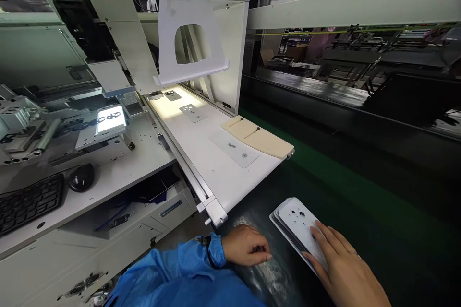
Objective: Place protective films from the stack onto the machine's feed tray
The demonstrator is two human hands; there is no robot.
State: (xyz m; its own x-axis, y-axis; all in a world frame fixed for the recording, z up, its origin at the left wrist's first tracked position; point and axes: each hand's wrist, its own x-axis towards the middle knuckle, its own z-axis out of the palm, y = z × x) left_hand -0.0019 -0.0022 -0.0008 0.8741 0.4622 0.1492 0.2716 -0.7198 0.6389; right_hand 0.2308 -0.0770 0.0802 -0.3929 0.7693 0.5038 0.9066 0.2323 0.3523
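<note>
"Where's that panel stack (305, 232)?"

"On the dark desk (324, 172), off the conveyor (196, 151)'s near edge. The right hand (344, 264) rests its thumb and fingers on it; whether they clamp, I can't tell."

"And the left hand (247, 245)?"

"Fingers curled together, nothing visible inside. I'd say light edge contact would keep faces unmarked."

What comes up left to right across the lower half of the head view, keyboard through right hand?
Black keyboard → black mouse → left hand → stack of thin plates → right hand, its fingers on the stack.
</note>
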